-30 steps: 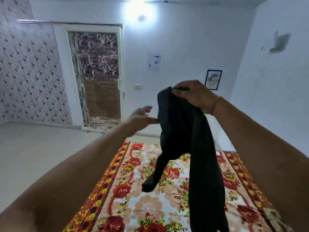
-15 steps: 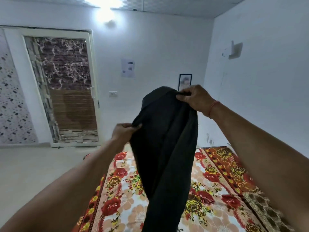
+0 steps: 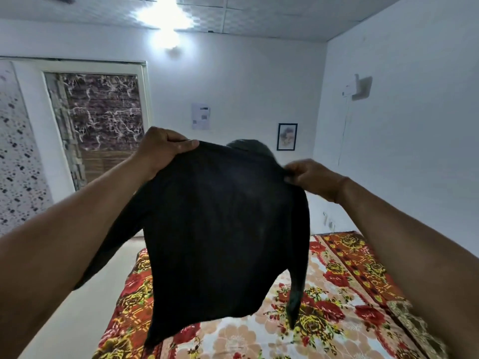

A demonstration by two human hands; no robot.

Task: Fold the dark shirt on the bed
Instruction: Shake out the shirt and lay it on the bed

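dark shirt held up in the air above the bed, spread by its shoulders, not yet laid down. left hand closed on the left shoulder, thumb pressed over the top edge. right hand pinching the right shoulder near the collar. one sleeve dangling at right, hem hanging free.

best next, judging from this: keep both shoulders level and taut, lower hem first onto the sheet, drag back slightly to flatten, then free the sleeves before folding.

floral bedspread looks flat. white walls, small framed picture on the far wall, doorway at left, ceiling light glaring.
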